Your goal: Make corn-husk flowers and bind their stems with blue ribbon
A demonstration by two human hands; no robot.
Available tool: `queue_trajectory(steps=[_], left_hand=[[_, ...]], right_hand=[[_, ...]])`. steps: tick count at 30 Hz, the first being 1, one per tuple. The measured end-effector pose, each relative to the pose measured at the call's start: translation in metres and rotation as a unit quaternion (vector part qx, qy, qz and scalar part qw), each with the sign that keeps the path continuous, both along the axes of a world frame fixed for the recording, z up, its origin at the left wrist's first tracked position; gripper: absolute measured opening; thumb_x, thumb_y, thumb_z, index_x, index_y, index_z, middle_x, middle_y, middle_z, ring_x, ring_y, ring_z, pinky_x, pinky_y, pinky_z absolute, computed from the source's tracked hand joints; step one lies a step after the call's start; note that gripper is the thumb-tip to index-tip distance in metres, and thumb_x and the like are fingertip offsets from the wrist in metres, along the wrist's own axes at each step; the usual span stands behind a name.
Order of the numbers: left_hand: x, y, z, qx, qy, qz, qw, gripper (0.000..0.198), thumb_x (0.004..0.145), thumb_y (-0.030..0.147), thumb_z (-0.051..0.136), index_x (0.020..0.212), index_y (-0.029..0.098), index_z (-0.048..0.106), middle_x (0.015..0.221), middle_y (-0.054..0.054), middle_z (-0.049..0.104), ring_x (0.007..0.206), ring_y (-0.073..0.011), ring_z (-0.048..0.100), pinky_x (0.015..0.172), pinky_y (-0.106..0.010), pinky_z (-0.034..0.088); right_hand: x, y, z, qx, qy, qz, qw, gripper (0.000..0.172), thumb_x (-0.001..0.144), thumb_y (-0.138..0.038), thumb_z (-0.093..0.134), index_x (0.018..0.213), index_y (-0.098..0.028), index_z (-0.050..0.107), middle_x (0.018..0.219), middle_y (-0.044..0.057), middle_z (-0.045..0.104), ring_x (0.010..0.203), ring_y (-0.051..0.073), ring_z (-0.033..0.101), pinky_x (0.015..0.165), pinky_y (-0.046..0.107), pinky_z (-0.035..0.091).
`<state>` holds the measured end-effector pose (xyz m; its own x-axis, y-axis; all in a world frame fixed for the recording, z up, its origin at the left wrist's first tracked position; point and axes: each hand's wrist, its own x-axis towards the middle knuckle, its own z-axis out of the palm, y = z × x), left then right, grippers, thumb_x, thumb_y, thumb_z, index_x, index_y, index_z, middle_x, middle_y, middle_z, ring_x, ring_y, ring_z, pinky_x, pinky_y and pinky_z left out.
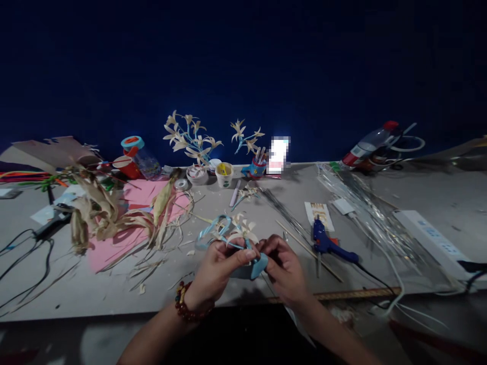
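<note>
Near the front edge of the table, my left hand (pixel 224 261) pinches the blue stem of a small cream flower spray (pixel 243 225). A beaded bracelet (pixel 184 306) circles that wrist. My right hand (pixel 285 268) is closed beside it, its fingers on a light blue strip (pixel 259 266) that hangs between both hands. A loop of blue and white ribbon (pixel 215 230) lies just behind my left hand. The exact grip of the fingertips on stem and strip is partly hidden.
Dried husks (pixel 101 208) lie on pink paper (pixel 114 248) at left. Finished flower branches (pixel 190 134) stand behind, near a paper cup (pixel 224 175). At right are a blue glue gun (pixel 331 243), thin wires (pixel 281 208), a power strip (pixel 433 243) and a tilted bottle (pixel 369 144).
</note>
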<state>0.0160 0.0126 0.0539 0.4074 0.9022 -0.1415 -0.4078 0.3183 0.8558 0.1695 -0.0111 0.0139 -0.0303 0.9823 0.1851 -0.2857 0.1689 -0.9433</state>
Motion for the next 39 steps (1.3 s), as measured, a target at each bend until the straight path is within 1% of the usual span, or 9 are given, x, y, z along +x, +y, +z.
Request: queue_trajectory(steps=[4, 6, 9, 13, 16, 20, 27, 34, 39], left_hand=[[-0.002, 0.002, -0.001, -0.015, -0.012, -0.035, 0.999, 0.015, 0.078, 0.029, 0.074, 0.077, 0.014, 0.071, 0.072, -0.004, 0.063, 0.059, -0.0137, 0.057, 0.055, -0.026, 0.047], [-0.002, 0.003, -0.002, -0.018, -0.003, -0.033, 0.999, 0.018, 0.076, 0.031, 0.076, 0.078, 0.014, 0.071, 0.072, -0.004, 0.062, 0.058, -0.0142, 0.057, 0.055, -0.027, 0.048], [-0.002, 0.004, -0.003, 0.002, 0.03, -0.005, 1.0, 0.019, 0.074, 0.031, 0.078, 0.076, 0.013, 0.072, 0.076, -0.005, 0.062, 0.068, -0.0152, 0.057, 0.064, -0.027, 0.047], [-0.002, 0.005, -0.003, 0.031, 0.03, -0.008, 0.999, 0.015, 0.077, 0.028, 0.075, 0.076, 0.014, 0.073, 0.08, -0.005, 0.064, 0.076, -0.016, 0.057, 0.073, -0.027, 0.046], [0.0, 0.006, 0.0, 0.042, 0.015, -0.017, 0.999, 0.012, 0.078, 0.027, 0.074, 0.077, 0.015, 0.074, 0.078, -0.005, 0.064, 0.077, -0.0155, 0.057, 0.073, -0.026, 0.046], [0.001, 0.006, 0.001, 0.013, -0.008, -0.012, 1.0, 0.015, 0.075, 0.03, 0.077, 0.076, 0.015, 0.074, 0.074, -0.004, 0.064, 0.072, -0.0142, 0.057, 0.068, -0.025, 0.046], [0.001, 0.006, -0.007, -0.036, -0.052, -0.031, 0.998, 0.02, 0.072, 0.034, 0.078, 0.079, 0.016, 0.072, 0.073, -0.003, 0.061, 0.06, -0.0152, 0.057, 0.05, -0.027, 0.049], [0.003, 0.007, -0.002, 0.006, -0.053, -0.023, 0.998, 0.019, 0.072, 0.032, 0.08, 0.07, 0.014, 0.074, 0.072, -0.004, 0.062, 0.071, -0.0147, 0.057, 0.069, -0.027, 0.047], [0.003, 0.007, -0.004, 0.012, -0.056, -0.02, 0.998, 0.019, 0.071, 0.034, 0.08, 0.069, 0.015, 0.074, 0.073, -0.005, 0.061, 0.072, -0.0169, 0.056, 0.069, -0.029, 0.045]], right_hand=[[-0.006, -0.005, 0.005, -0.105, 0.1, 0.045, 0.988, 0.028, 0.082, -0.036, 0.071, 0.077, -0.022, 0.047, 0.078, -0.001, 0.057, 0.06, 0.013, 0.057, 0.047, 0.023, 0.051], [-0.007, -0.005, 0.01, -0.131, 0.118, 0.046, 0.983, 0.029, 0.081, -0.035, 0.072, 0.076, -0.023, 0.047, 0.076, -0.002, 0.056, 0.058, 0.012, 0.056, 0.047, 0.023, 0.05], [-0.007, -0.003, 0.013, -0.112, 0.094, 0.021, 0.989, 0.032, 0.079, -0.039, 0.074, 0.076, -0.023, 0.046, 0.074, -0.001, 0.055, 0.062, 0.014, 0.056, 0.052, 0.025, 0.05], [-0.006, -0.001, 0.012, -0.06, 0.073, -0.013, 0.995, 0.035, 0.075, -0.04, 0.076, 0.072, -0.022, 0.046, 0.071, -0.001, 0.054, 0.067, 0.015, 0.055, 0.061, 0.027, 0.049], [-0.006, -0.001, 0.012, -0.083, 0.105, -0.002, 0.991, 0.036, 0.073, -0.039, 0.079, 0.074, -0.022, 0.047, 0.072, -0.002, 0.054, 0.067, 0.015, 0.055, 0.062, 0.026, 0.048], [-0.008, -0.003, 0.01, -0.132, 0.151, 0.022, 0.979, 0.04, 0.069, -0.041, 0.082, 0.076, -0.022, 0.047, 0.074, -0.001, 0.056, 0.066, 0.014, 0.054, 0.06, 0.025, 0.047], [-0.01, -0.006, 0.009, -0.18, 0.175, 0.052, 0.967, 0.033, 0.074, -0.037, 0.079, 0.077, -0.023, 0.049, 0.074, -0.003, 0.057, 0.061, 0.013, 0.054, 0.053, 0.023, 0.048], [-0.011, -0.005, 0.011, -0.149, 0.165, 0.038, 0.974, 0.042, 0.067, -0.042, 0.084, 0.071, -0.023, 0.047, 0.075, -0.001, 0.058, 0.067, 0.015, 0.057, 0.061, 0.028, 0.049], [-0.014, -0.006, 0.012, -0.159, 0.186, 0.041, 0.969, 0.041, 0.066, -0.04, 0.085, 0.072, -0.023, 0.048, 0.077, -0.002, 0.058, 0.069, 0.015, 0.055, 0.064, 0.027, 0.047]])
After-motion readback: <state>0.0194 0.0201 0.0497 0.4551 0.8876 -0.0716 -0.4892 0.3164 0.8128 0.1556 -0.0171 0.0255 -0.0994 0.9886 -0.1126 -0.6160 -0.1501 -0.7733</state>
